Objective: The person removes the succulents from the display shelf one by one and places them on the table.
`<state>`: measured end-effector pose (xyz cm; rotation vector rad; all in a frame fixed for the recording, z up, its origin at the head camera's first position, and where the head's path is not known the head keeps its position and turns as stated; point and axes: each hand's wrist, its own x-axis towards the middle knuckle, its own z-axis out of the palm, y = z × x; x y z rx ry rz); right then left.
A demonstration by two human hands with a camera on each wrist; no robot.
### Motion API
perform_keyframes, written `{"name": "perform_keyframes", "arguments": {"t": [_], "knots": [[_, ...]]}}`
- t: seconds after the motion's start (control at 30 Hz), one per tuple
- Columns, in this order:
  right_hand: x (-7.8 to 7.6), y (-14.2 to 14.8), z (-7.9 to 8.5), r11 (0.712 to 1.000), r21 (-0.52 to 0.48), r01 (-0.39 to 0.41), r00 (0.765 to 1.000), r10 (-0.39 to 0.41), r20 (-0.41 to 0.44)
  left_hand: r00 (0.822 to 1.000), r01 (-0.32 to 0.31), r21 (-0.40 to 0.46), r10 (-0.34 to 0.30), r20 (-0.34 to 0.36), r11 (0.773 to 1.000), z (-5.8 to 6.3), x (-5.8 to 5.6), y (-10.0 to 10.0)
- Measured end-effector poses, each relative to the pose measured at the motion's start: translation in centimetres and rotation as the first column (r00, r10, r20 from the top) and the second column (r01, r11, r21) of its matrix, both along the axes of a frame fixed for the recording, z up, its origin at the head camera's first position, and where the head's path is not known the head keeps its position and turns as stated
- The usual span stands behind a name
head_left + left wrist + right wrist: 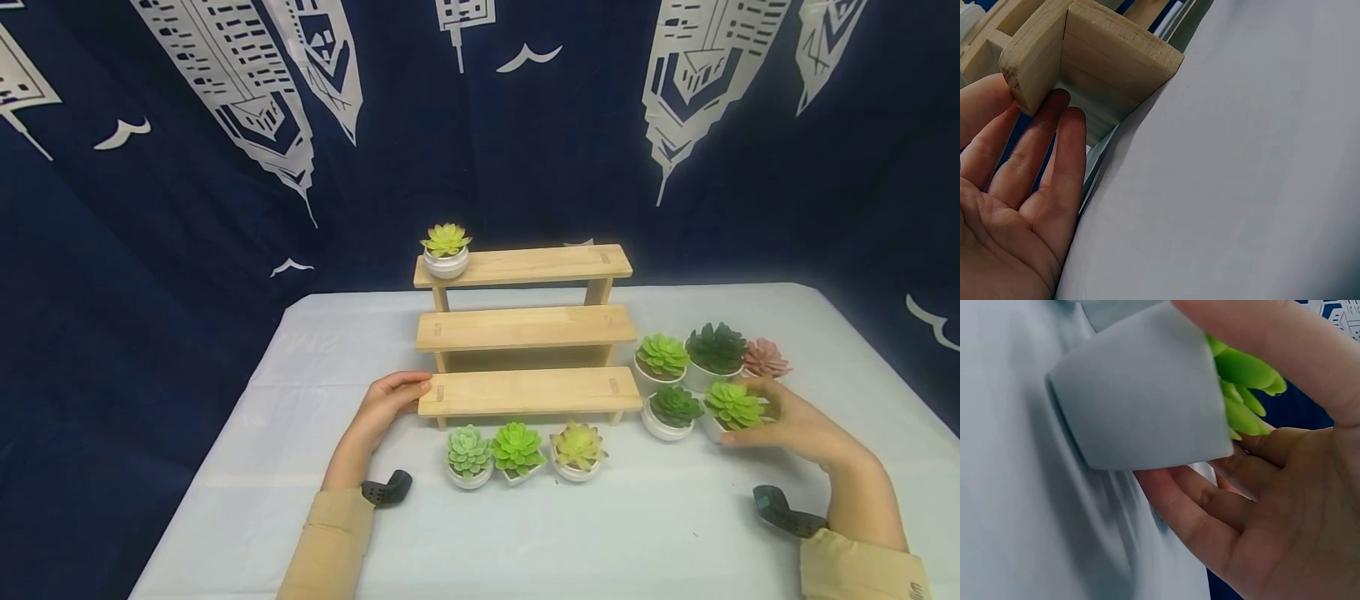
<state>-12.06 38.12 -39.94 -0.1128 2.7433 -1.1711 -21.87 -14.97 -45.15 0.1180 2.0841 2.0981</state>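
Observation:
My left hand (393,396) holds the left end of the lowest board of a three-step wooden shelf (528,392). In the left wrist view, the thumb meets the edge of the board (1035,59) and the fingertips reach underneath it. Off to the right, my right hand (795,425) grips a bright green potted succulent (733,406) by its pot. The right wrist view shows that white pot (1141,394) between thumb and fingers, close to the tabletop; whether it touches the cloth I cannot tell. A yellow-green succulent (446,250) stands at the left of the top board.
Around the right hand stand a light green succulent (662,357), a dark green one (716,350), a pink one (765,358) and a small dark one (673,410). Three potted succulents (517,450) line up before the shelf. Behind the white-covered table (600,533) hangs a navy curtain (480,150).

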Motion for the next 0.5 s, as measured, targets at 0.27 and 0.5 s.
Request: {"name": "perform_keyframes", "arguments": {"t": [0.27,0.5], "knots": [[0.1,0.1,0.4,1.000,-0.002,-0.003,1.000,0.003,0.001,1.000,0.011,0.027,-0.011,-0.016,1.000,-0.1,0.0,0.0],[0.1,0.5,1.1,0.999,-0.034,0.000,0.997,-0.003,-0.079,1.000,0.010,0.023,-0.010,-0.013,1.000,0.1,0.1,0.0]]}}
